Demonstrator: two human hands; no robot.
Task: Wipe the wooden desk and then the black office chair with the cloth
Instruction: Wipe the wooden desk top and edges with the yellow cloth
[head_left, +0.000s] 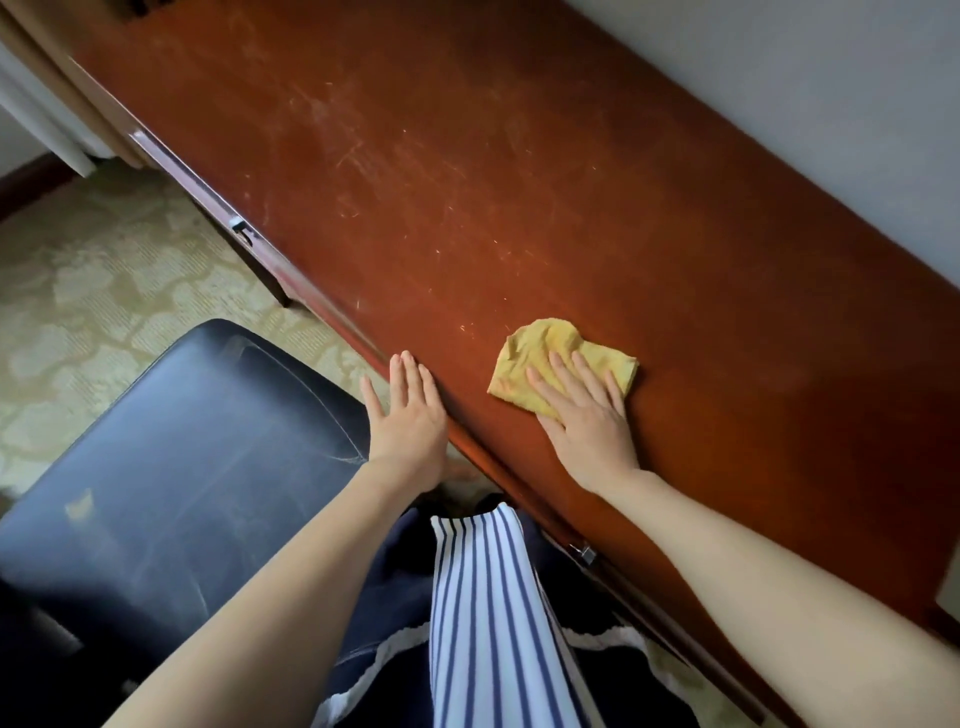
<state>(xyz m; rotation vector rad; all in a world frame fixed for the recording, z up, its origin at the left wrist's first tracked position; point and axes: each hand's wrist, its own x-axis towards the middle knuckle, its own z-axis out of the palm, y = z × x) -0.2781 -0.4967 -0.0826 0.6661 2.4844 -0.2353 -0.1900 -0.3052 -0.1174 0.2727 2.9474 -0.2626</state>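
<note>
Cloth (540, 358) lies bunched on the bench (467, 182) near its front edge, pressed flat under the right hand (587, 410) for wiping. Left hand (408, 415), fingers straight, rests at the edge, probably for support. Chair (171, 457) stands beside it, unwiped.

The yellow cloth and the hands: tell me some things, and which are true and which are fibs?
1. The right hand lies flat on the yellow cloth. True.
2. The cloth sits in a bucket. False: it lies on the wooden desk.
3. The left hand holds a spray bottle. False: it is empty, fingers straight, by the desk's front edge.
4. The desk top shows pale scratches. True.
</note>
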